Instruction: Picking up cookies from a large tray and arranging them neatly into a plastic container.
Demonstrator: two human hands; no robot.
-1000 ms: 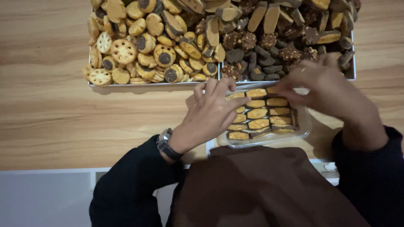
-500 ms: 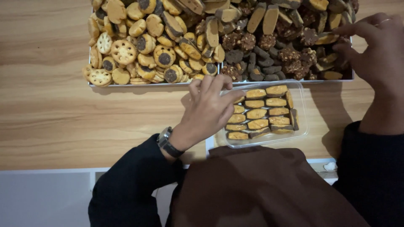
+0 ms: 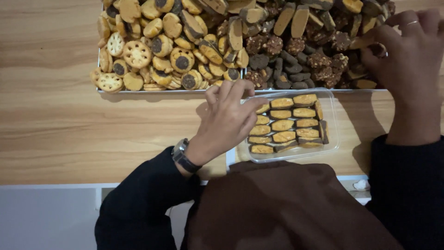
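Head view. Clear plastic box [image 3: 332, 139] on counter [image 3: 55, 120], just below the big cookie trays [image 3: 152, 90], approx. three-quarters filled w/ rows of oblong cookies [image 3: 283, 125]; right strip bare. Left hand [image 3: 229, 121] loosely curled, steadying box's left edge. Right hand [image 3: 409, 51] pinching an oblong cookie [image 3: 362, 43] over the right tray.

Clear box [image 3: 334, 134], oblong cookies [image 3: 282, 125] packed flat.

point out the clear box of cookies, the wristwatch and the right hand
clear box [image 3: 334, 139], head view, bare right wall
wristwatch [image 3: 181, 153], head view, on its case
right hand [image 3: 409, 55], head view, back of the hand
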